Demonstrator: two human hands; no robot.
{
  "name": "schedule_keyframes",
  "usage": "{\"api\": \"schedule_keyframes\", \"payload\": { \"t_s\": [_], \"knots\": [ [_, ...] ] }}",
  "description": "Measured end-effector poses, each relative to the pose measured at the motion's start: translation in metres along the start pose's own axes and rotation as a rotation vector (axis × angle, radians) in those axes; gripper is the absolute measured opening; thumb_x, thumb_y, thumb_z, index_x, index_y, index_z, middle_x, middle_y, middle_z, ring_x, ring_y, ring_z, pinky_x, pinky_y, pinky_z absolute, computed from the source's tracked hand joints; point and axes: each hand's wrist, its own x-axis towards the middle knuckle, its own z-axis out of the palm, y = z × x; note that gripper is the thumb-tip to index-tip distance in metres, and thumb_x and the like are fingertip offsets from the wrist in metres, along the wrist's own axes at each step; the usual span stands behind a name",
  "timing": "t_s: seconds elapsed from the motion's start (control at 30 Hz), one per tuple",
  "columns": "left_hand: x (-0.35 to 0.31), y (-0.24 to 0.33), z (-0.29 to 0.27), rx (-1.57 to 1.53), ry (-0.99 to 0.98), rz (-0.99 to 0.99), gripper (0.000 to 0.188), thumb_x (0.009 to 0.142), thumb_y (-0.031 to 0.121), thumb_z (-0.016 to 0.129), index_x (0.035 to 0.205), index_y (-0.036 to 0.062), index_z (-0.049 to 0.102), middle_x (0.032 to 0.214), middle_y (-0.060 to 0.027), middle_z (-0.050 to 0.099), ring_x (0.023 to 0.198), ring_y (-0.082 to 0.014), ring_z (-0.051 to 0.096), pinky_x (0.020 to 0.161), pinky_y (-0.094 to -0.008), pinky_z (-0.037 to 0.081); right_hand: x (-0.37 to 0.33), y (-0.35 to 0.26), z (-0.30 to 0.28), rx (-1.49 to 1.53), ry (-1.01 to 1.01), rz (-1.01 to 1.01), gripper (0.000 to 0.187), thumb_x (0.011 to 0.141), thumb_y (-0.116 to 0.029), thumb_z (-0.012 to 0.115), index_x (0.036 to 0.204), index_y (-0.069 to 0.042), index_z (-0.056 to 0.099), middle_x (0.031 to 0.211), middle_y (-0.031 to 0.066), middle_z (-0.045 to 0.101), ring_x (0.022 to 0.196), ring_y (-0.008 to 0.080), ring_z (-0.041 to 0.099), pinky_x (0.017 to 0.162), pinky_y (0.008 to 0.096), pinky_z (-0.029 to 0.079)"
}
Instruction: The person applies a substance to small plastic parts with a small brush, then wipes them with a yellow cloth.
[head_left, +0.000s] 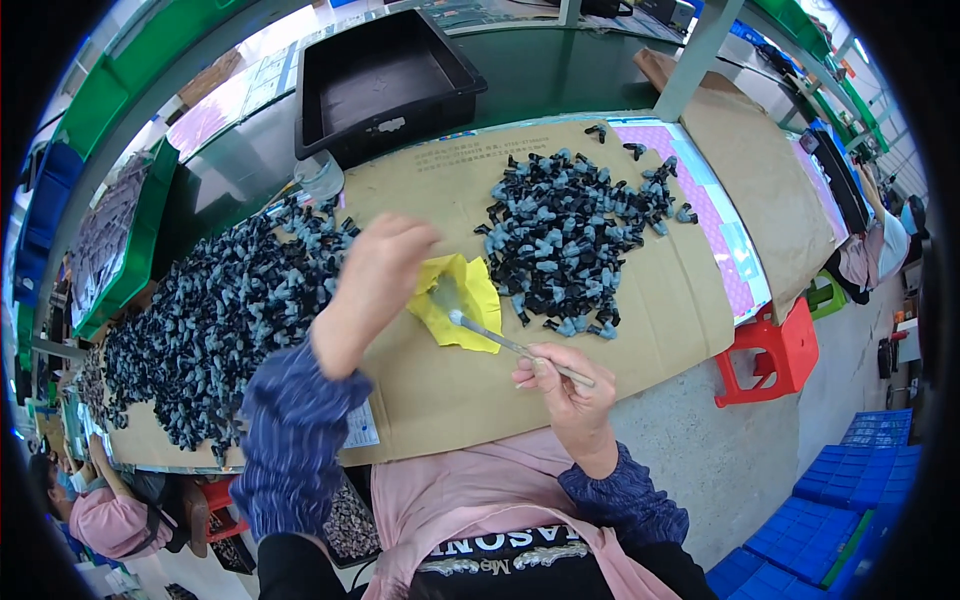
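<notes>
My right hand pinches a slim brush with a light wooden end and a pale tip. That tip rests over a crumpled yellow sheet, which has a greyish smear on it. Beside the sheet, my left hand is smeared by motion, so its fingers do not show clearly. A large pile of small black and grey-blue plastic parts spreads to the left. Another, smaller pile of the same parts lies to the right of the yellow sheet. Both piles sit on brown cardboard.
Behind the cardboard stands an empty black bin, with a small clear jar near its corner. A green crate holds grey pieces at the left. A red stool and blue crates stand on the right. Other people sit nearby.
</notes>
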Motion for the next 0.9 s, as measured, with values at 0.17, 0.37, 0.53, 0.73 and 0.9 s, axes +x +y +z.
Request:
{"api": "schedule_keyframes", "payload": {
  "t_s": [0.17,0.37,0.53,0.73,0.9],
  "knots": [
    [0.052,-0.009,0.067,-0.088,-0.216,0.128,0.027,0.078,-0.004,0.064,0.104,0.0017,0.07,0.098,-0.0146,0.07,0.1,-0.0362,0.063,0.089,-0.0444,0.053,-0.003,0.001,-0.009,0.01,0.044,0.011,0.015,0.097,0.003,0.064,0.111,0.008,0.067,0.091,0.0154,0.074,0.079,0.0194,0.075,0.068,0.0296,0.064],
    [0.048,-0.02,0.071,-0.023,-0.301,0.083,0.03,0.079,-0.002,0.07,0.109,0.0028,0.068,0.102,-0.0157,0.066,0.101,-0.0377,0.062,0.087,-0.046,0.052,0.0,0.006,-0.019,0.093,0.105,0.063,0.016,0.098,0.002,0.064,0.112,0.008,0.067,0.094,0.0172,0.074,0.079,0.0213,0.075,0.067,0.03,0.064],
    [0.039,-0.036,0.064,0.134,-0.282,-0.089,0.021,0.08,-0.001,0.069,0.101,0.0014,0.071,0.1,-0.0164,0.067,0.096,-0.0385,0.064,0.086,-0.045,0.053,0.002,0.005,-0.017,0.098,0.092,0.016,0.016,0.098,0.003,0.063,0.113,0.008,0.067,0.094,0.018,0.073,0.079,0.0219,0.076,0.067,0.0305,0.065],
    [0.03,-0.029,0.039,-0.113,0.0,-0.385,0.016,0.081,0.003,0.074,0.097,-0.0007,0.071,0.083,-0.0128,0.072,0.074,-0.0292,0.071,0.07,-0.0362,0.057,0.001,0.0,-0.019,0.076,0.124,-0.003,0.017,0.098,0.004,0.062,0.114,0.008,0.067,0.093,0.019,0.073,0.079,0.0232,0.075,0.066,0.0316,0.064],
    [-0.02,0.003,0.019,-0.706,0.134,-0.729,0.012,0.091,0.002,0.072,0.101,-0.003,0.068,0.084,-0.0065,0.071,0.071,-0.012,0.068,0.064,-0.0243,0.055,0.005,-0.014,-0.013,0.142,0.176,-0.013,0.017,0.1,0.002,0.061,0.114,0.008,0.066,0.093,0.0195,0.073,0.078,0.0235,0.075,0.067,0.0323,0.064]
  ]
}}
